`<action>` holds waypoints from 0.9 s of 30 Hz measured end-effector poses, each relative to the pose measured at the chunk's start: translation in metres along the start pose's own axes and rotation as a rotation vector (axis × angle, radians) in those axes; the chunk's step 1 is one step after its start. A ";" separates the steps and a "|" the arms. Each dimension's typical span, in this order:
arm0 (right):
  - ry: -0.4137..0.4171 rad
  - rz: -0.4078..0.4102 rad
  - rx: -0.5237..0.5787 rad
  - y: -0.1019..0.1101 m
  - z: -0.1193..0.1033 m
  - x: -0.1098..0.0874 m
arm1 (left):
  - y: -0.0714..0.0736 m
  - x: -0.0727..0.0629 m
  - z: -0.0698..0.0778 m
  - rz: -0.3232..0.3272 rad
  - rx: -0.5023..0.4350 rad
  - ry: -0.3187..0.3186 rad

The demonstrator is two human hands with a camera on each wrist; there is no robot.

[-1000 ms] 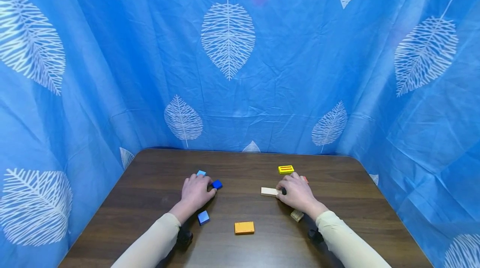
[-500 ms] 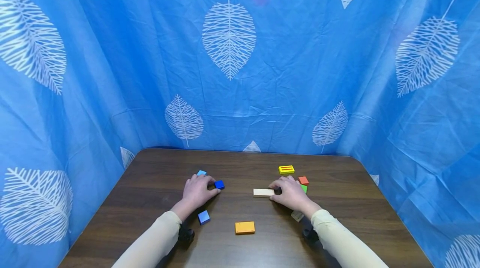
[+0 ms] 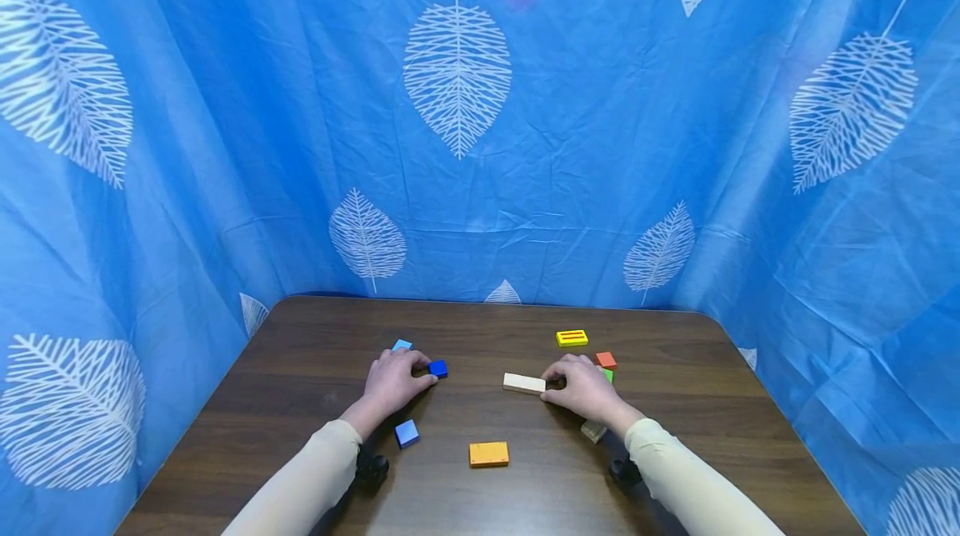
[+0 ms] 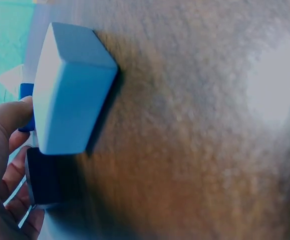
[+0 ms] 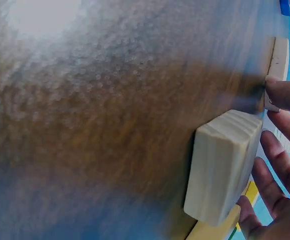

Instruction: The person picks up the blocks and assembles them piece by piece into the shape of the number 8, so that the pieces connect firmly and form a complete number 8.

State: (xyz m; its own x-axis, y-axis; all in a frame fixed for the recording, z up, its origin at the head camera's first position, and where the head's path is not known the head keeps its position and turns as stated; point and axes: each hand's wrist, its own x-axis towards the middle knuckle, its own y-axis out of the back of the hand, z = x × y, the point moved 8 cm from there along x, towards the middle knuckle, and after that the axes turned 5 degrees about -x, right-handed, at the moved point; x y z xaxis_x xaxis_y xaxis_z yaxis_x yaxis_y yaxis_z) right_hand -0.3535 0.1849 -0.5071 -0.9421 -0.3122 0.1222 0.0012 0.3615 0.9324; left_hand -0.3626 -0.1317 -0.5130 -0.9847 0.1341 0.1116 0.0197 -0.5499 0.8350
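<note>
My left hand (image 3: pixel 392 380) pinches a small dark blue block (image 3: pixel 438 368) between thumb and forefinger at the left of the table; the same pinch shows in the left wrist view, on the blue block (image 4: pixel 26 90). A dark block (image 4: pixel 44 177) lies by the other fingers there. With thumb and forefinger, my right hand (image 3: pixel 585 390) pinches one end of a long pale wooden block (image 3: pixel 524 384), which points left towards the blue block, a gap between them. In the right wrist view the thumb presses that wooden block (image 5: pixel 280 60); the other fingers are spread loosely.
A light blue block (image 3: pixel 402 345) sits behind my left hand, a periwinkle block (image 3: pixel 407 433) before it. An orange block (image 3: pixel 488 454) lies at front centre. Around my right hand are yellow (image 3: pixel 572 338), red (image 3: pixel 606 360), green (image 3: pixel 608 374) and beige (image 3: pixel 593 431) blocks.
My right hand has moved left with the pale wooden block, which is now slightly angled; the red and green blocks have come into view. My left hand has shifted slightly right with the blue block.
</note>
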 end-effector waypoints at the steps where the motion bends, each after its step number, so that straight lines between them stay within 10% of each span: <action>1: 0.004 0.003 -0.014 0.000 -0.001 0.000 | 0.000 0.001 0.000 -0.001 -0.005 -0.001; 27: 0.028 -0.019 -0.021 -0.018 -0.038 0.017 | 0.001 -0.001 0.001 -0.011 -0.001 -0.007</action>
State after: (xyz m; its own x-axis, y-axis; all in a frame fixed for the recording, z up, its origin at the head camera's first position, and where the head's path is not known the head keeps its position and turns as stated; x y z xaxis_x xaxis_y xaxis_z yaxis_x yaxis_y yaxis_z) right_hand -0.3563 0.1396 -0.5086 -0.9322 -0.3436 0.1140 -0.0090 0.3368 0.9415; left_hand -0.3609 -0.1315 -0.5115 -0.9836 0.1461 0.1059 0.0085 -0.5488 0.8359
